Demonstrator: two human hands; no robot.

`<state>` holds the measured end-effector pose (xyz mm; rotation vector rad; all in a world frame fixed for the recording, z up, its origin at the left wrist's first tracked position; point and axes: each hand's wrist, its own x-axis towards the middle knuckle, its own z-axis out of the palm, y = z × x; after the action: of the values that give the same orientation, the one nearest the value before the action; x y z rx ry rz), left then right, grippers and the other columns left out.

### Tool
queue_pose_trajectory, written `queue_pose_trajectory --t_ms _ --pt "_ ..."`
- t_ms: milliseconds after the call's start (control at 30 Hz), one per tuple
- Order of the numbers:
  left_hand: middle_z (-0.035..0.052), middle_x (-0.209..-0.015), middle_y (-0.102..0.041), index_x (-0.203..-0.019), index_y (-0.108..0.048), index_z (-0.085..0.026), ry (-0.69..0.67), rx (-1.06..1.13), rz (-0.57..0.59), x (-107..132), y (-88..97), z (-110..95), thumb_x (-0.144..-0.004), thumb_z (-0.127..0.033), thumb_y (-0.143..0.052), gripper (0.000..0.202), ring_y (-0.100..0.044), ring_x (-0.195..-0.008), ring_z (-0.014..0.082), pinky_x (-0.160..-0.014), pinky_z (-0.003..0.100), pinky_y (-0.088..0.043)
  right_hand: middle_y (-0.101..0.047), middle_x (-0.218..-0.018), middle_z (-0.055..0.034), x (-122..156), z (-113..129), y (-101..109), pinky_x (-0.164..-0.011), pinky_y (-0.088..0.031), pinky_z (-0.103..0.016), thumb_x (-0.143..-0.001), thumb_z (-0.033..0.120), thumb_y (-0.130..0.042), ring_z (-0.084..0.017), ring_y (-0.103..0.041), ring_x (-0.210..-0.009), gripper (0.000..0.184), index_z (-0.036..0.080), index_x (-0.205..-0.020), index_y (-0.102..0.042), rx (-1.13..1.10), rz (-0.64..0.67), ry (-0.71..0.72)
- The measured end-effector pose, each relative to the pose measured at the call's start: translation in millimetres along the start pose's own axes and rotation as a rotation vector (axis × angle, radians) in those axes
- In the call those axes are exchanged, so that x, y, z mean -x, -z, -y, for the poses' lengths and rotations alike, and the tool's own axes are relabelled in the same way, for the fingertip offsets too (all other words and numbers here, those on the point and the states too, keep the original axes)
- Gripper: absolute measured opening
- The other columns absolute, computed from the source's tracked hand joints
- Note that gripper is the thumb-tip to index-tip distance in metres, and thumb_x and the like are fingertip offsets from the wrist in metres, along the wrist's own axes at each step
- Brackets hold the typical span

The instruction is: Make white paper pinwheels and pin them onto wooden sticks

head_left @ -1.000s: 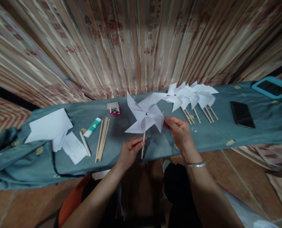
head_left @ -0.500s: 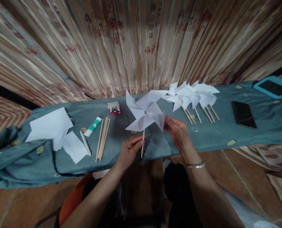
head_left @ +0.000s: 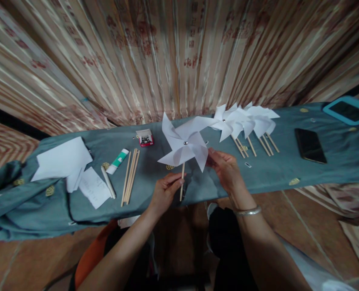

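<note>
A white paper pinwheel [head_left: 185,151] with a silver pin at its centre stands tilted above the table's front part. My left hand [head_left: 166,190] is closed around its thin wooden stick, pinching it between thumb and fingers below the blades. Beside the right-hand blade is my right hand [head_left: 226,167], its fingers bent and slightly apart. Its fingertips are close to the blade's edge; whether they touch it I cannot tell. Several finished-looking white pinwheels [head_left: 238,123] lie overlapped at the back right, sticks toward me.
On the teal tablecloth [head_left: 276,169] lie a small red box of pins [head_left: 145,139], loose wooden sticks [head_left: 131,176], a green-and-white tube [head_left: 118,161], a white pen-like stick [head_left: 108,182], and white paper sheets [head_left: 62,157]. A black phone [head_left: 310,145] and a blue-framed tablet [head_left: 350,110] lie right.
The pinwheel's blades have turned a little clockwise, the lower right tip swinging down. My right fingertips have shifted slightly left. My left hand keeps the stick in place.
</note>
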<state>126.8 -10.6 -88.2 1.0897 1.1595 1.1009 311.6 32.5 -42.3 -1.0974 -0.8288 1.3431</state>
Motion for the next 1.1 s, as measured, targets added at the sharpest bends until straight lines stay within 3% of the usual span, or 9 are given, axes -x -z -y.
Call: queue_pose_trajectory --t_ms 500,1100 --pt "0.0014 -0.075 -0.063 -0.094 -0.079 -0.022 -0.003 -0.006 0.017 0.6 -1.9 -0.4 -0.072 -0.038 -0.076 0.027 -0.053 -0.069 0.0128 -0.064 0.025 -0.04 -0.068 -0.059 0.0007 0.6 1.5 -1.9 -0.058 -0.047 -0.028 -0.058 0.058 -0.082 -0.015 -0.057 -0.057 0.038 0.023 -0.059 -0.071 -0.033 0.007 -0.045" --pt "0.0022 -0.077 -0.066 -0.094 -0.08 -0.023 -0.014 -0.027 0.015 0.8 -2.3 -1.8 -0.073 -0.037 -0.074 0.025 -0.055 -0.072 0.0147 -0.068 0.026 -0.041 -0.063 -0.058 0.0015 0.7 -1.4 -4.6 -0.054 -0.043 -0.026 -0.057 0.051 -0.085 -0.011 -0.051 -0.056 0.033 0.021 -0.06 -0.071 -0.01 0.032 -0.07"
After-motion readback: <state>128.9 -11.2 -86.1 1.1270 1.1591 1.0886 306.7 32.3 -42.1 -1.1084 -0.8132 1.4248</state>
